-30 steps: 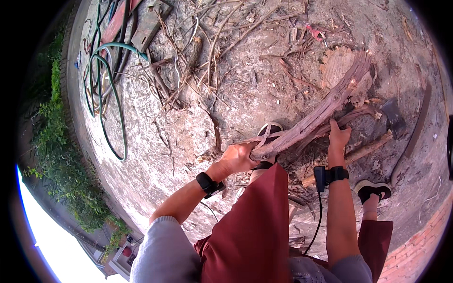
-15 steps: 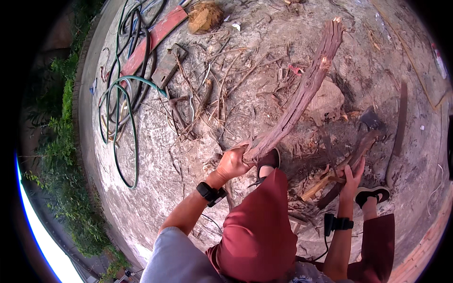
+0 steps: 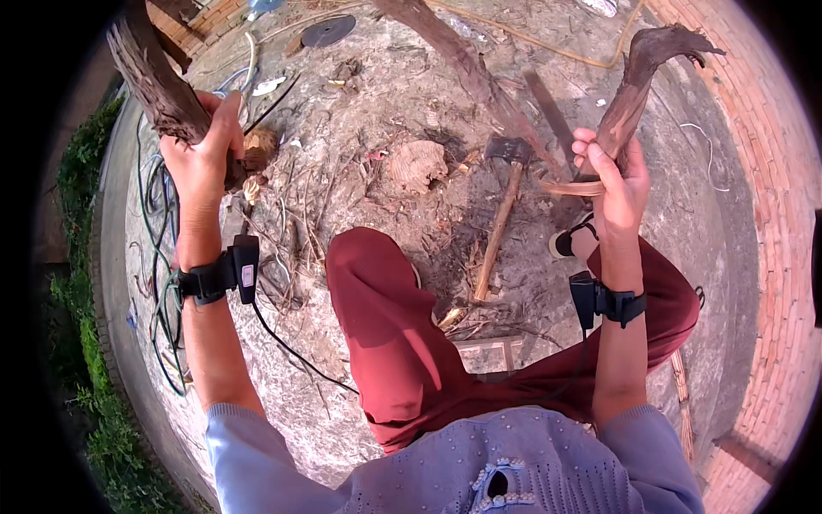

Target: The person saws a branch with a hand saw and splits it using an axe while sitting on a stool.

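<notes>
My left hand (image 3: 199, 154) is raised at the left and closed around a thick, bark-covered branch (image 3: 154, 81) that runs up past the upper left edge. At the right, my right hand (image 3: 618, 184) grips another branch (image 3: 632, 98), whose top bends over into a ragged end. A short pale stub (image 3: 569, 188) sticks out beside its fingers. A long branch (image 3: 458, 60) slants down from the top middle to near that hand; I cannot tell whether it joins the held one. Between my hands, an axe (image 3: 497, 231) lies on the ground, head away from me.
A cut stump (image 3: 418, 165) stands ahead, amid twigs and wood chips. A long dark flat strip (image 3: 548, 111) lies behind the axe. Hoses (image 3: 158, 248) coil at the left, near a round wood block (image 3: 259, 147). Brick paving (image 3: 745, 283) borders the right; a black disc (image 3: 328, 31) lies far off.
Both hands have risen and spread apart, each with a branch in it. The axe now lies beyond my knees. My view has swung to the right.
</notes>
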Tool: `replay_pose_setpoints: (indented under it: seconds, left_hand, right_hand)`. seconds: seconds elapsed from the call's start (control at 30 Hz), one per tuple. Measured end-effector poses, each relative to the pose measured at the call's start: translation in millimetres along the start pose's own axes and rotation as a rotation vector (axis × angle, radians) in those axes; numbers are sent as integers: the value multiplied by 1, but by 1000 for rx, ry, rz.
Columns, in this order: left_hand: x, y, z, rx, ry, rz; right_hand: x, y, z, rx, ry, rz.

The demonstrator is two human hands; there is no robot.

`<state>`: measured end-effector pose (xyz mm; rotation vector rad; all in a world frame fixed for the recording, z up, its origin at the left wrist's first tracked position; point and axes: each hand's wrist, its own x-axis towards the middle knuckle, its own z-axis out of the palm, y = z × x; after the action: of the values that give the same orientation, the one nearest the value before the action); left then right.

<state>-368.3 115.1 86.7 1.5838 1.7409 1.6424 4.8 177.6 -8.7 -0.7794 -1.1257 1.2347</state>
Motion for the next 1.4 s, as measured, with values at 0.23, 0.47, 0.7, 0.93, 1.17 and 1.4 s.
replay_pose_setpoints:
  seconds: [0.23, 0.47, 0.7, 0.93, 1.17, 1.4]
  left_hand:
    - [-33, 127, 44, -109, -27, 39]
    - [-98, 131, 69, 61, -98, -147]
    - [-110, 144, 81, -205, -24, -254]
    - [-147, 229, 195, 275, -552, -4]
    - [-193, 317, 295, 56, -732, 114]
    - [-289, 343, 391, -215, -1139, 18]
  right_hand:
    - [-17, -166, -145, 65, 547, -445]
    - [-101, -245, -328, 327, 654, -546]
    - [-176, -281, -382, -100, 912, -604]
    - [-183, -274, -274, -286, 621, -278]
    - [-129, -299, -177, 104, 275, -355]
    - [-176, -307, -283, 18, 134, -258]
